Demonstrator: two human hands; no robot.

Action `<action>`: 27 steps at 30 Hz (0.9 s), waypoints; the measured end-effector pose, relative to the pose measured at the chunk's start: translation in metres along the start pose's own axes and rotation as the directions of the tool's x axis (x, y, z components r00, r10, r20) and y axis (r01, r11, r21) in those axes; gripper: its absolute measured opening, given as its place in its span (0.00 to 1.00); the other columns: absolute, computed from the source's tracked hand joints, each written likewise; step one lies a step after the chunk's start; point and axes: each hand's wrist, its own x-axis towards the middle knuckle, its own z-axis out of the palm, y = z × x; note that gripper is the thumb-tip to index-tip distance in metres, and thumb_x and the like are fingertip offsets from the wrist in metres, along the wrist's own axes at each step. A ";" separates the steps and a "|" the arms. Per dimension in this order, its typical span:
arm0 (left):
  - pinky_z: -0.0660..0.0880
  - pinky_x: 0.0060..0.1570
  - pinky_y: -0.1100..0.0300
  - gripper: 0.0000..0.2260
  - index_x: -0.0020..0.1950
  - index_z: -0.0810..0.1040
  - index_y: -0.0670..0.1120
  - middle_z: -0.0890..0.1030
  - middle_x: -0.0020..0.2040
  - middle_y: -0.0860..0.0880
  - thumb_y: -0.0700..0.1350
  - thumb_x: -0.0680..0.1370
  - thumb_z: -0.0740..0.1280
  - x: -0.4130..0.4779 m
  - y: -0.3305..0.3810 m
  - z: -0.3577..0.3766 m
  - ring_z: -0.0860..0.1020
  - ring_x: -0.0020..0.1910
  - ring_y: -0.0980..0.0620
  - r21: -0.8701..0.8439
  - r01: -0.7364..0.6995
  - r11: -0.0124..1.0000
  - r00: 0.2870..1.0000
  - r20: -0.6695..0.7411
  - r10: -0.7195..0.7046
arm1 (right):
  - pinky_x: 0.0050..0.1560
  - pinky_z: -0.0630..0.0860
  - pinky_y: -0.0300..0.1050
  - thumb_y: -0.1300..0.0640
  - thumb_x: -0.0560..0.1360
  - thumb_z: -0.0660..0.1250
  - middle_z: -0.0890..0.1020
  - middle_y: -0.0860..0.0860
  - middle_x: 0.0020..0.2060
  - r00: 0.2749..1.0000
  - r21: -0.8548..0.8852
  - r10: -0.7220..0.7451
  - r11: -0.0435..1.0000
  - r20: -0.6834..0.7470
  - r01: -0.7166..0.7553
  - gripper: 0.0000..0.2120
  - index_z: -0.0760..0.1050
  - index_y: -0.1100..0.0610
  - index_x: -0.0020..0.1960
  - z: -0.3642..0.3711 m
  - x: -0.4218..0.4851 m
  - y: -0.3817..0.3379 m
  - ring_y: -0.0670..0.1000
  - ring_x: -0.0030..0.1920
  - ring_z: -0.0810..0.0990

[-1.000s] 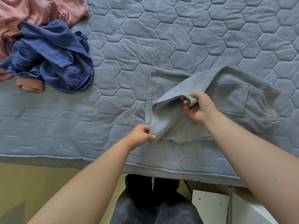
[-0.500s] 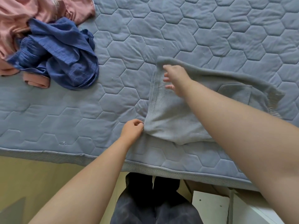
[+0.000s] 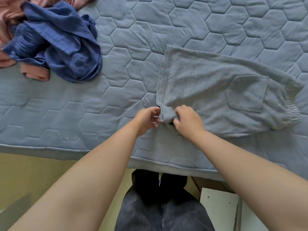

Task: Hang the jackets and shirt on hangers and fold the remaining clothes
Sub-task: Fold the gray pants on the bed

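Grey-blue shorts (image 3: pixel 205 90) with a patch pocket lie folded flat on the quilted mattress (image 3: pixel 183 22), waistband to the right. My left hand (image 3: pixel 146 119) and my right hand (image 3: pixel 187 121) sit close together at the shorts' near left corner. Both pinch the hem there, with the fabric bunched between them. A crumpled dark blue garment (image 3: pixel 61 40) lies at the far left, partly on top of a pink garment (image 3: pixel 10 15).
The mattress edge (image 3: pixel 166 167) runs across in front of my legs. A white panel (image 3: pixel 220 210) stands on the floor at the lower right. Bare quilted surface stretches between the blue pile and the shorts.
My right hand laid the upper layer of the shorts flat over the far edge, then came back to the near left corner beside my left hand. The shorts now lie flat.
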 end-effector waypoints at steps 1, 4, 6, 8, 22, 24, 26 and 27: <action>0.67 0.27 0.65 0.20 0.58 0.75 0.43 0.76 0.43 0.46 0.30 0.73 0.51 -0.001 0.000 0.001 0.71 0.33 0.52 0.038 -0.012 0.999 1.000 -0.018 0.013 | 0.42 0.66 0.48 0.59 0.74 0.61 0.76 0.56 0.41 0.989 0.206 0.144 0.969 -0.040 -0.133 0.05 0.73 0.60 0.44 -0.003 0.002 -0.002 0.58 0.44 0.71; 0.67 0.28 0.65 0.24 0.63 0.74 0.44 0.76 0.42 0.48 0.27 0.73 0.53 -0.005 -0.008 0.003 0.72 0.34 0.54 0.201 -0.071 0.977 0.990 -0.105 0.093 | 0.35 0.62 0.46 0.60 0.76 0.59 0.67 0.51 0.27 0.863 0.668 0.505 0.632 0.030 -0.393 0.17 0.63 0.57 0.29 -0.016 0.007 0.001 0.54 0.37 0.64; 0.70 0.32 0.64 0.21 0.65 0.73 0.46 0.76 0.43 0.49 0.30 0.74 0.60 -0.007 -0.016 0.005 0.74 0.38 0.54 0.299 -0.111 0.948 0.982 -0.111 0.150 | 0.31 0.64 0.37 0.58 0.78 0.59 0.67 0.50 0.28 0.831 0.721 0.546 0.532 0.109 -0.444 0.19 0.63 0.57 0.29 -0.022 0.008 0.006 0.51 0.36 0.65; 0.73 0.39 0.63 0.19 0.63 0.72 0.48 0.76 0.46 0.50 0.35 0.74 0.67 -0.006 -0.023 0.010 0.75 0.43 0.54 0.327 -0.143 0.934 0.969 -0.148 0.200 | 0.28 0.64 0.33 0.58 0.79 0.59 0.66 0.51 0.28 0.845 0.701 0.521 0.558 0.119 -0.444 0.20 0.63 0.58 0.29 -0.025 0.006 0.009 0.49 0.33 0.64; 0.66 0.39 0.73 0.10 0.34 0.79 0.42 0.75 0.47 0.51 0.43 0.75 0.70 -0.018 -0.055 0.014 0.74 0.46 0.55 0.553 -0.196 0.810 0.931 -0.154 0.331 | 0.33 0.60 0.46 0.60 0.80 0.58 0.68 0.49 0.27 0.906 0.611 0.400 0.754 -0.136 -0.241 0.18 0.64 0.57 0.32 -0.011 -0.030 0.002 0.50 0.31 0.66; 0.66 0.42 0.71 0.10 0.37 0.81 0.38 0.75 0.52 0.52 0.43 0.74 0.70 -0.025 -0.066 -0.003 0.74 0.49 0.56 0.626 -0.168 0.762 0.936 -0.141 0.323 | 0.36 0.60 0.46 0.59 0.81 0.57 0.72 0.52 0.29 0.900 0.596 0.398 0.771 -0.175 -0.225 0.14 0.69 0.60 0.37 -0.010 -0.034 0.004 0.53 0.34 0.69; 0.66 0.46 0.66 0.09 0.37 0.81 0.41 0.75 0.53 0.53 0.44 0.75 0.70 -0.027 -0.075 -0.017 0.75 0.50 0.56 0.690 -0.120 0.714 0.945 -0.140 0.294 | 0.38 0.61 0.46 0.58 0.81 0.57 0.75 0.56 0.33 0.909 0.547 0.376 0.806 -0.182 -0.224 0.14 0.73 0.63 0.41 -0.008 -0.038 0.004 0.57 0.37 0.71; 0.66 0.48 0.64 0.08 0.38 0.81 0.42 0.75 0.53 0.52 0.44 0.75 0.70 -0.027 -0.077 -0.020 0.75 0.50 0.55 0.693 -0.101 0.714 0.950 -0.147 0.276 | 0.38 0.62 0.46 0.57 0.81 0.56 0.76 0.58 0.35 0.915 0.514 0.361 0.828 -0.181 -0.225 0.15 0.73 0.64 0.42 -0.007 -0.040 0.004 0.58 0.38 0.71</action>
